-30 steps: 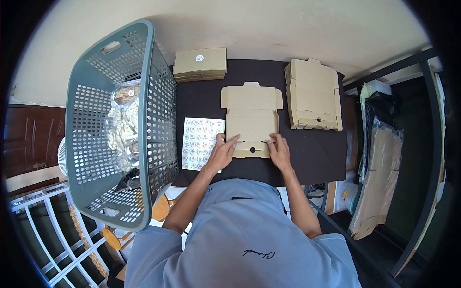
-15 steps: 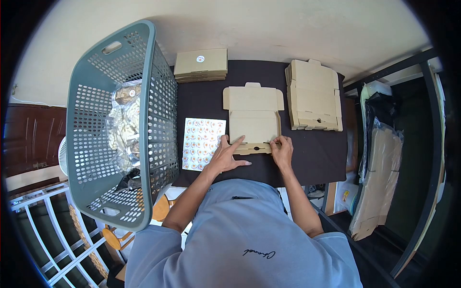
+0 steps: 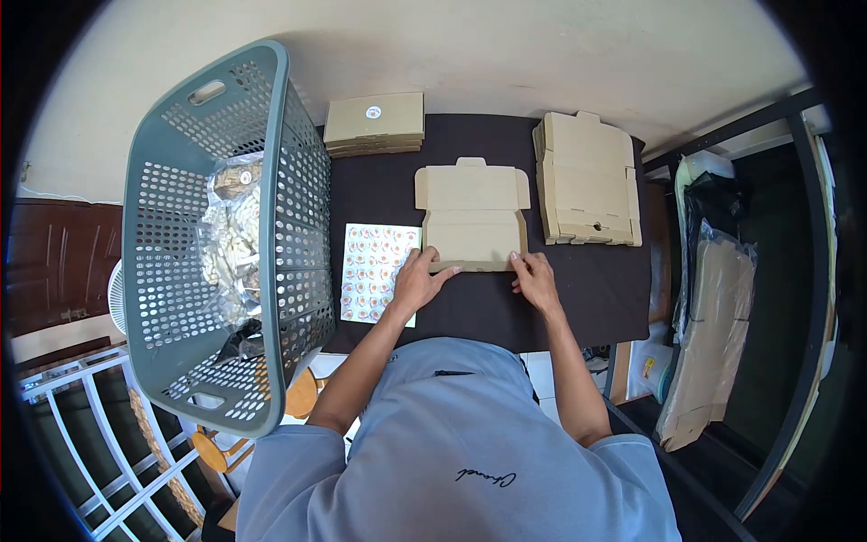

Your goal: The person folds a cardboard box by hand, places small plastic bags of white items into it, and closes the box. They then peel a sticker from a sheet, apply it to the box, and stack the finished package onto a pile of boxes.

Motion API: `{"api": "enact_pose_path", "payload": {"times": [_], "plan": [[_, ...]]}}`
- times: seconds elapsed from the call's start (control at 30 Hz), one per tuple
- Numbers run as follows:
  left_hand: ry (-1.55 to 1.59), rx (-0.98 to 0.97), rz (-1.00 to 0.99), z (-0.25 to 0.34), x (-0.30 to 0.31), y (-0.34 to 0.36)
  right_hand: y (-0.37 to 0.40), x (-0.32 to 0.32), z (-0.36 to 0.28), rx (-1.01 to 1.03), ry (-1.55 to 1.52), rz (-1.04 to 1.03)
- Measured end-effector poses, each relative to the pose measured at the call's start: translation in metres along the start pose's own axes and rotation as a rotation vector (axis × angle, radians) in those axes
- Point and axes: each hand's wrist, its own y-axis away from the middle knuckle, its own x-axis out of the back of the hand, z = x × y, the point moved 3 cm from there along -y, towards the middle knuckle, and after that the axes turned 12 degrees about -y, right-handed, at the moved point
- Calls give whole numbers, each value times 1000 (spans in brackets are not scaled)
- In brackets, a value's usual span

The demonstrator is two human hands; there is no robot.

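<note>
One big basket stands on the left. Next come one pile of shut boxes with one round sticker on top, and one sheet of stickers. The left hand, thumb spread from its fingers, touches the near left corner of one open box on the dark cloth. The right hand bends its fingers at the near right corner; I cannot tell if they pinch. Beyond is one pile of unfolded boxes.

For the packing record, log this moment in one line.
cardboard box: lid open, near edge upright | left hand: at near left corner | right hand: at near right corner | sticker sheet: left of box
</note>
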Motion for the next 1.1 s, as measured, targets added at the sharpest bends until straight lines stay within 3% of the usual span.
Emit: {"api": "enact_pose_path", "payload": {"times": [0.03,0.1,0.33,0.43,0.53,0.6,0.8,1.1], "plan": [[0,0,-1,-1,-2,-2,0,2,4,-1,0,1],[-26,24,-11,-3,-6,-7,2,4,2,196,155,-10],[-115,-6,17,9,-5,-6,23,-7,-8,176,240,25],[-106,31,-57,11,-7,-5,23,-12,-3,364,456,110],[-172,-55,99,16,-5,2,20,-12,3,367,506,96],[-215,-239,299,25,1,9,17,-12,4,381,510,85],[-214,-363,295,13,-17,-3,19,-13,-6,370,535,100],[-213,-289,235,14,-17,-10,10,-13,-2,433,475,104]]}}
